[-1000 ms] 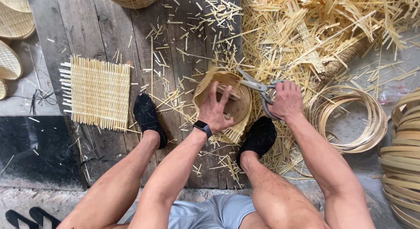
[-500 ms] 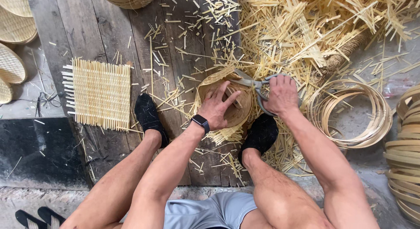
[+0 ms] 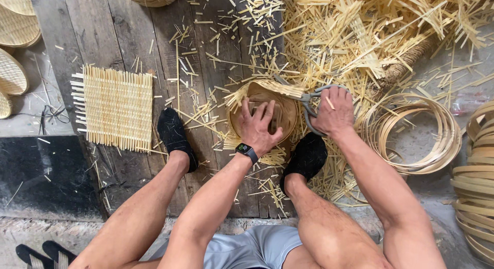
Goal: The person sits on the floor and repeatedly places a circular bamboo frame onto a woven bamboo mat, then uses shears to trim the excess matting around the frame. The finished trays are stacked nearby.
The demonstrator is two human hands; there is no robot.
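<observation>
Looking down from the head camera, I see the woven bamboo basket (image 3: 267,114) sitting on the dark wooden floor planks (image 3: 128,42) between my two black-socked feet (image 3: 175,138), with loose strip ends sticking out around its rim. I judge it light and springy: thin split strips, stiff along their length but easy to crack or fray if bent hard, and the untrimmed ends look sharp enough to prick. The safest hold seems to be flat pressure on the woven body, away from the ragged edge, and that is how my left hand (image 3: 259,126) lies now: fingers spread wide and pressed onto the inside of the basket, gripping nothing, just pinning it down. My right hand (image 3: 334,112) is closed around the handles of grey metal shears (image 3: 311,100), whose blades reach toward the basket's right rim; I cannot tell how far the blades are parted because the strips hide them. Just right of that hand lies a coil of bamboo hoops (image 3: 411,132), behind it a big heap of offcuts (image 3: 370,37), and well to the left a flat woven mat (image 3: 117,107) with fringed edges.
</observation>
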